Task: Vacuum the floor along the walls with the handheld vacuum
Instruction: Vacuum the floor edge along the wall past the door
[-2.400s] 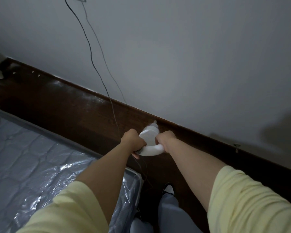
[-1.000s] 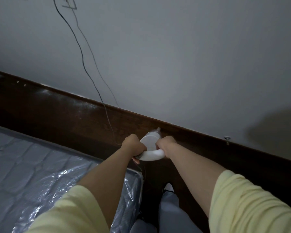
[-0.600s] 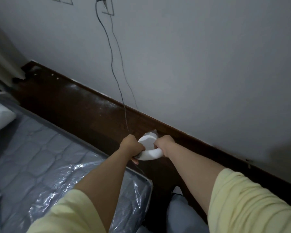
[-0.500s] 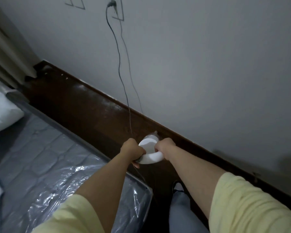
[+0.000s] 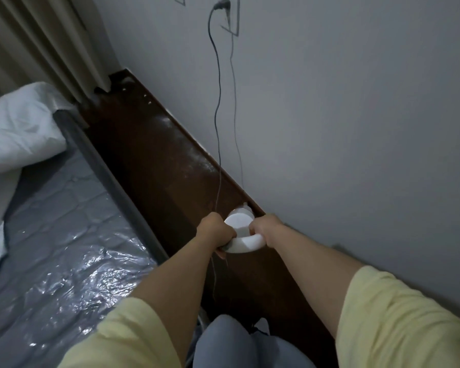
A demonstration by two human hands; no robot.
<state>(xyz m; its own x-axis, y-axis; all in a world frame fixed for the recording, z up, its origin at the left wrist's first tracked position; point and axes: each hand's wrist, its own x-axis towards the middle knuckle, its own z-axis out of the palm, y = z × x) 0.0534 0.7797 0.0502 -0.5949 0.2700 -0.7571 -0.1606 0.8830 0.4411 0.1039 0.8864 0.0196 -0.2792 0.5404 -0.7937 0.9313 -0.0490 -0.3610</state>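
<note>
Small white hard-plastic handheld vacuum (image 5: 240, 224) sits nozzle-down on dark wooden floor (image 5: 154, 166) against the wall. Left hand (image 5: 215, 229) and right hand (image 5: 266, 227) clamp its looped handle. Judged light, rigid; trailing black cord (image 5: 217, 107) may snag.

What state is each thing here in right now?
handheld vacuum: held by both hands, nose at the wall base
left hand: gripping the handle
right hand: gripping the handle
plug: in the socket
mattress: plastic-wrapped
</note>
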